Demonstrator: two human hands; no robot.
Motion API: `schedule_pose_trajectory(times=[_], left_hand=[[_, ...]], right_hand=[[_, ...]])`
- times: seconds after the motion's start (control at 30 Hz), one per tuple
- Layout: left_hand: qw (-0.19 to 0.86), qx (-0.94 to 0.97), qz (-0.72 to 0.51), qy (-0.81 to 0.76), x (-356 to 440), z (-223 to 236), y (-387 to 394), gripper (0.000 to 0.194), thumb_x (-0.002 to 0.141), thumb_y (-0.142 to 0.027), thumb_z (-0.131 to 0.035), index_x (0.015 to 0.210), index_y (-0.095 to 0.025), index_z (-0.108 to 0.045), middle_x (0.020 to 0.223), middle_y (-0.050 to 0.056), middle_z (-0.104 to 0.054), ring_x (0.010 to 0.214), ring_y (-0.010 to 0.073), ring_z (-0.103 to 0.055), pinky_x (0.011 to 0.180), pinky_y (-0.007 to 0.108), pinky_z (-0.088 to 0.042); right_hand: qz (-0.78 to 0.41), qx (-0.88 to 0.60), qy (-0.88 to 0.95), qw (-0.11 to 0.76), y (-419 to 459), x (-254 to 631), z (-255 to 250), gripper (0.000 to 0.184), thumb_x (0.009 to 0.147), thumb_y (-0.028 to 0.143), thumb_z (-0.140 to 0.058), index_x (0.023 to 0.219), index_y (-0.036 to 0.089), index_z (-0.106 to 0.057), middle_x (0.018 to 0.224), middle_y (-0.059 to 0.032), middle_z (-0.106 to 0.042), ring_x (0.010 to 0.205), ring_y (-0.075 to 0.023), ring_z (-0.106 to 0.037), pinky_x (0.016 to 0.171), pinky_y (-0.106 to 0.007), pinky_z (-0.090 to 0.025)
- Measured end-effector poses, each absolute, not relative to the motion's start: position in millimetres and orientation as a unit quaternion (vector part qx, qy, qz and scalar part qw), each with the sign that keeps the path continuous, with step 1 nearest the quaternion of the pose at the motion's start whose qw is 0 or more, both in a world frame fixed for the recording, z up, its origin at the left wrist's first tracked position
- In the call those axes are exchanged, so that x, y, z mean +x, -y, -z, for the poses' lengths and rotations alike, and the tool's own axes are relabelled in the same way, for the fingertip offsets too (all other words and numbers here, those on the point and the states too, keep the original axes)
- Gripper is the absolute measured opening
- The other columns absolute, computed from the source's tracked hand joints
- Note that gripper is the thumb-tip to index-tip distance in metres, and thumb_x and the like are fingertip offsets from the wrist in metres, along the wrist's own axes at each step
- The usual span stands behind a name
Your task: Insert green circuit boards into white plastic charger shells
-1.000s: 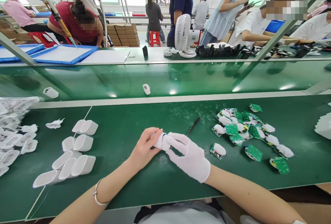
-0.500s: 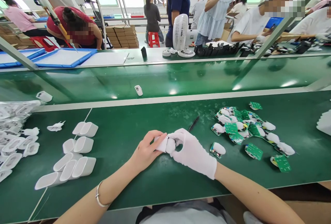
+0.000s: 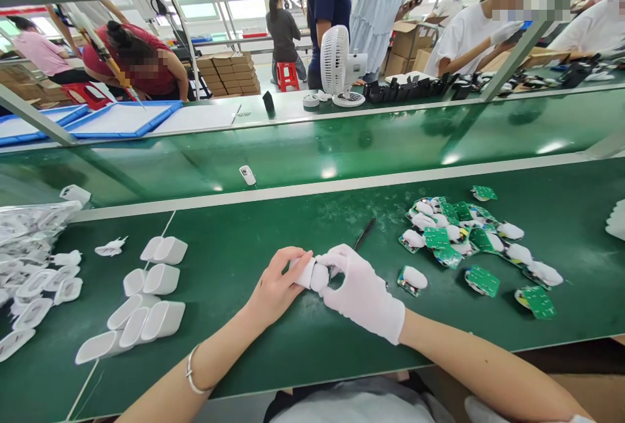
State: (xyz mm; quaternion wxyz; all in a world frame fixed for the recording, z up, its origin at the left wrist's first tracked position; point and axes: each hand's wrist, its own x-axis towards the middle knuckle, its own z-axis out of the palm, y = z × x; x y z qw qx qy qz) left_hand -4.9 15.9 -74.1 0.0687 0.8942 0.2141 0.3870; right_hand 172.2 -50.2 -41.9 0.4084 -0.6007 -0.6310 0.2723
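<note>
A white plastic housing point(image 3: 306, 273) is gripped between the thumb and fingers of the bare left hand point(image 3: 274, 286), while a white-lumped component point(image 3: 319, 277), apparently a circuit board assembly, is pinched in the fingertips of the gloved right hand point(image 3: 364, 296). The two pieces are held end to end above the middle of the green bench point(image 3: 293, 345), the housing's long axis being set roughly sideways between the hands and its right end met by the lump; whether any of the lump is seated inside cannot be told. The lump is rounded and matt, the housing smooth-walled, and the right hand is covered in thin white fabric. To the left, similar housings point(image 3: 163, 319) are laid in short rows, moulded in pale plastic with oval ends. To the right, green circuit boards point(image 3: 436, 239), flat and speckled, are loosely heaped, many with puffy white lumps attached. Just beyond the right hand, a slim black tool point(image 3: 365, 233) is laid aslant.
</note>
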Motion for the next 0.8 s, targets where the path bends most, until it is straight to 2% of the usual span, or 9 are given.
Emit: schedule_pose_trajectory(times=[0.13, 0.2, 0.37, 0.47, 0.57, 0.73, 0.8], left_hand=[[0.094, 0.902, -0.366, -0.209, -7, 78, -17, 0.059, 0.086, -0.009, -0.058, 0.139, -0.028, -0.039, 0.11, 0.01, -0.054, 0.104, 0.0205, -0.055, 0.084, 0.035, -0.054], [0.1, 0.901, -0.365, -0.212, -7, 78, -17, 0.06, 0.085, -0.008, -0.059, 0.139, -0.028, -0.039, 0.111, 0.01, -0.053, 0.104, 0.0206, -0.054, 0.084, 0.035, -0.053], [0.15, 0.871, -0.403, -0.238, -3, 76, -16, 0.055, 0.083, -0.009, -0.061, 0.132, -0.028, -0.047, 0.113, 0.009, -0.052, 0.101, 0.0187, -0.056, 0.077, 0.029, -0.055], [0.165, 0.864, -0.415, -0.232, -2, 74, -15, 0.053, 0.081, -0.007, -0.062, 0.129, -0.027, -0.05, 0.112, 0.008, -0.053, 0.1, 0.0178, -0.057, 0.074, 0.026, -0.055], [0.145, 0.871, -0.41, -0.227, -4, 73, -18, 0.05, 0.082, -0.006, -0.061, 0.127, -0.026, -0.052, 0.112, 0.008, -0.054, 0.102, 0.0184, -0.057, 0.077, 0.027, -0.054], [0.126, 0.833, -0.421, -0.337, -13, 72, -30, 0.045, 0.075, -0.022, -0.073, 0.118, -0.025, -0.059, 0.105, 0.006, -0.057, 0.095, 0.0198, -0.058, 0.074, 0.029, -0.053], [0.14, 0.829, -0.43, -0.33, -13, 70, -31, 0.044, 0.074, -0.025, -0.074, 0.116, -0.025, -0.06, 0.104, 0.006, -0.058, 0.093, 0.0198, -0.059, 0.073, 0.03, -0.053]], right_hand=[[-0.277, -0.574, 0.664, 0.39, 44, 176, 45, 0.012, 0.069, 0.01, -0.057, 0.073, 0.02, -0.061, 0.082, -0.0004, -0.054, 0.07, -0.0121, -0.056, 0.067, -0.027, -0.049], [-0.287, -0.559, 0.67, 0.397, 42, 179, 45, 0.011, 0.07, 0.01, -0.056, 0.072, 0.02, -0.06, 0.08, -0.0006, -0.054, 0.07, -0.012, -0.055, 0.066, -0.027, -0.049], [-0.323, -0.548, 0.627, 0.449, 44, 179, 45, 0.032, 0.065, 0.009, -0.061, 0.095, 0.021, -0.064, 0.091, -0.0014, -0.058, 0.077, -0.0125, -0.061, 0.07, -0.027, -0.052], [-0.311, -0.544, 0.612, 0.482, 46, 177, 44, 0.029, 0.064, 0.01, -0.061, 0.091, 0.021, -0.063, 0.09, -0.0016, -0.06, 0.075, -0.0125, -0.062, 0.068, -0.026, -0.053], [-0.344, -0.521, 0.599, 0.502, 50, 178, 40, 0.029, 0.062, 0.009, -0.062, 0.088, 0.021, -0.062, 0.087, -0.0007, -0.06, 0.072, -0.0118, -0.062, 0.066, -0.026, -0.054], [-0.348, -0.463, 0.61, 0.54, 52, 184, 39, 0.042, 0.064, 0.006, -0.061, 0.103, 0.022, -0.063, 0.097, -0.002, -0.057, 0.076, -0.0107, -0.061, 0.07, -0.026, -0.056], [-0.383, -0.45, 0.584, 0.557, 51, 184, 43, 0.044, 0.065, 0.007, -0.065, 0.106, 0.023, -0.063, 0.099, -0.0021, -0.058, 0.08, -0.0114, -0.063, 0.073, -0.027, -0.057]])
